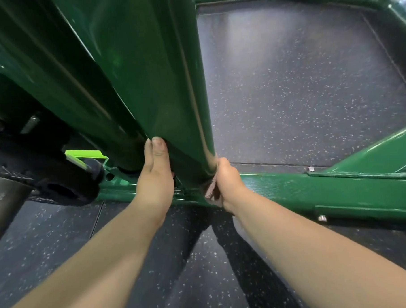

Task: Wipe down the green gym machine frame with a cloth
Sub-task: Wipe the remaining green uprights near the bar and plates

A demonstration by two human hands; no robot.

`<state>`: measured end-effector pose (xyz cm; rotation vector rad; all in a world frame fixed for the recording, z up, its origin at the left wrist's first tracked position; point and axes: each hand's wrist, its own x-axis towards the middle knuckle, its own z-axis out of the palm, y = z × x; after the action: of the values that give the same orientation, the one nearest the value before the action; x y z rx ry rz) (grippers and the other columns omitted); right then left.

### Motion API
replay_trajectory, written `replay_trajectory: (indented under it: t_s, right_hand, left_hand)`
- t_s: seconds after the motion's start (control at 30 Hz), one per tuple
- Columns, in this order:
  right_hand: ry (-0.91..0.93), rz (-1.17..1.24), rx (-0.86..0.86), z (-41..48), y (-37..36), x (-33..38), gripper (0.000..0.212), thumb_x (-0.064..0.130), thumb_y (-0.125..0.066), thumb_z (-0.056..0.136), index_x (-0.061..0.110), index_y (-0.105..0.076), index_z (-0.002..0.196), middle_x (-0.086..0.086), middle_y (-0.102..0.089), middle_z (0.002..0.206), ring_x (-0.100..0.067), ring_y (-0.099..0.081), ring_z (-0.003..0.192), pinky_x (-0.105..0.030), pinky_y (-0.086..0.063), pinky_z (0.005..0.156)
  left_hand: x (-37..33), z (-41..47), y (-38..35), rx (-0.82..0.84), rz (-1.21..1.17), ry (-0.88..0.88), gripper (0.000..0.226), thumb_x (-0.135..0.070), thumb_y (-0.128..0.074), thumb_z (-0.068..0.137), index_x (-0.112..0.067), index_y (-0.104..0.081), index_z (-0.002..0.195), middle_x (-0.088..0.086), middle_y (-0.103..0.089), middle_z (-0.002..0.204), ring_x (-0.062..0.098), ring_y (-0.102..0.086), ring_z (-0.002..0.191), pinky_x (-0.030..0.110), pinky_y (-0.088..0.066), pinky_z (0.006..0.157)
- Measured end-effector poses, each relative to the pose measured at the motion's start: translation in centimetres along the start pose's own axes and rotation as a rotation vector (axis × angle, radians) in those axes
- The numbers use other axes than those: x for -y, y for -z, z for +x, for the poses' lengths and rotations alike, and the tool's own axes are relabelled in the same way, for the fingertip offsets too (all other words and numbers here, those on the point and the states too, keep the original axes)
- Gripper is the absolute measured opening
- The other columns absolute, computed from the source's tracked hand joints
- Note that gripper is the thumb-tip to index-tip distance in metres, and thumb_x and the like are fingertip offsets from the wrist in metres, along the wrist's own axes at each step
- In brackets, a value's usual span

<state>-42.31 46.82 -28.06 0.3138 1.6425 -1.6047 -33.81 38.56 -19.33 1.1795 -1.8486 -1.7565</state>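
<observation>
The green frame (162, 90) rises as an upright post from its base rail on the speckled floor (299, 91), and low on it your left hand (155, 177) rests with fingers straight while your right hand (227, 178) presses the cloth (211, 188) (brownish, mostly hidden) against the post's right edge, fingers wrapped out of sight.

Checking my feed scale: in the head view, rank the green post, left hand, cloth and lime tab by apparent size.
1. Green post
2. Left hand
3. Lime tab and cloth: look alike; the cloth is mostly hidden by the right hand.
</observation>
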Motion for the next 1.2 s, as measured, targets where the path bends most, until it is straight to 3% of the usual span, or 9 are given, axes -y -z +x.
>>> replay_trajectory:
  t_s: [0.13, 0.23, 0.37, 0.47, 0.67, 0.8, 0.87, 1.0, 1.2]
  right_hand:
    - [0.247, 0.264, 0.138, -1.8, -0.1, 0.9, 0.042, 0.039, -0.034, 0.1, 0.023, -0.069, 0.082, 0.001, -0.073, 0.088, -0.016, -0.066, 0.087, -0.029, -0.053, 0.081]
    - [0.236, 0.069, -0.015, -0.8, -0.2, -0.3, 0.042, 0.047, -0.032, 0.098, 0.029, -0.067, 0.086, -0.005, -0.066, 0.077, -0.017, -0.061, 0.072, -0.017, -0.047, 0.066]
    - [0.11, -0.343, -0.078, 2.1, 0.0, -1.3, 0.045, 0.034, -0.026, 0.102, 0.008, -0.063, 0.106, -0.019, -0.064, 0.11, -0.032, -0.058, 0.101, -0.04, -0.047, 0.094]
    - [0.058, -0.152, -0.176, 1.6, -0.1, -2.6, 0.042, 0.041, -0.037, 0.089, 0.012, -0.066, 0.1, -0.016, -0.07, 0.104, -0.032, -0.065, 0.097, -0.048, -0.052, 0.094]
    - [-0.023, 0.211, -0.134, 1.6, 0.6, -4.1, 0.024, -0.014, -0.054, 0.079, 0.008, -0.056, 0.088, -0.016, -0.063, 0.087, -0.028, -0.061, 0.08, -0.043, -0.059, 0.078]
    - [0.036, -0.355, -0.291, 2.2, 0.3, -4.7, 0.005, 0.017, -0.057, 0.092, 0.012, -0.057, 0.093, -0.005, -0.067, 0.089, -0.027, -0.066, 0.086, -0.04, -0.056, 0.079]
    - [0.103, -0.639, -0.339, 2.0, 0.9, -4.8, 0.018, 0.025, -0.054, 0.096, 0.009, -0.061, 0.097, -0.008, -0.066, 0.095, -0.029, -0.063, 0.089, -0.033, -0.049, 0.071]
    - [0.089, -0.383, -0.273, 1.3, 1.9, -4.7, 0.01, 0.009, -0.069, 0.08, 0.008, -0.063, 0.072, -0.011, -0.071, 0.077, -0.029, -0.074, 0.073, -0.046, -0.061, 0.076]
    - [0.094, -0.11, -0.092, -0.3, 2.2, -3.6, 0.018, -0.009, -0.072, 0.069, -0.009, -0.067, 0.087, -0.023, -0.072, 0.09, -0.027, -0.074, 0.083, -0.037, -0.061, 0.082]
  left_hand:
    - [0.5, 0.6, -0.2, -0.035, 0.132, -0.028, 0.083, -0.076, -0.024, 0.087, -0.029, -0.026, 0.156, -0.01, -0.032, 0.158, 0.011, -0.029, 0.145, 0.02, -0.014, 0.115]
    - [0.6, 0.5, 0.0, -0.016, 0.188, -0.014, 0.067, -0.059, -0.023, 0.099, -0.026, -0.022, 0.157, -0.009, -0.029, 0.159, 0.011, -0.023, 0.146, 0.013, -0.01, 0.103]
    - [0.2, 0.5, 0.5, 0.037, 0.202, 0.005, 0.067, -0.059, -0.024, 0.098, -0.03, -0.015, 0.157, -0.013, -0.023, 0.161, 0.009, -0.018, 0.148, 0.013, -0.007, 0.101]
    - [0.3, 0.5, 0.6, 0.047, 0.21, -0.01, 0.068, -0.059, -0.025, 0.098, -0.028, -0.013, 0.158, -0.014, -0.021, 0.161, 0.006, -0.016, 0.147, 0.011, -0.006, 0.1]
    - [0.6, 0.4, 0.3, 0.042, 0.244, -0.069, 0.066, -0.056, -0.025, 0.1, -0.027, -0.01, 0.158, -0.014, -0.02, 0.162, 0.01, -0.018, 0.148, 0.007, -0.009, 0.096]
    - [0.4, -0.2, 0.4, 0.039, 0.205, -0.101, 0.057, -0.053, -0.03, 0.101, -0.033, -0.023, 0.155, -0.021, -0.036, 0.152, -0.004, -0.033, 0.137, 0.0, -0.014, 0.09]
    - [0.5, -1.0, 1.0, -0.023, 0.182, -0.192, 0.034, -0.043, -0.037, 0.104, -0.038, -0.044, 0.137, -0.034, -0.052, 0.122, -0.029, -0.045, 0.104, -0.008, -0.024, 0.08]
    - [4.7, -1.3, 1.6, -0.219, 0.3, -0.176, 0.015, -0.023, -0.046, 0.1, -0.027, -0.061, 0.099, -0.007, -0.065, 0.09, 0.012, -0.059, 0.088, 0.019, -0.041, 0.072]
    - [10.6, -2.2, -1.2, 0.213, 0.338, 0.373, 0.012, -0.022, -0.06, 0.089, -0.024, -0.07, 0.096, 0.004, -0.074, 0.09, 0.027, -0.07, 0.088, 0.044, -0.057, 0.087]
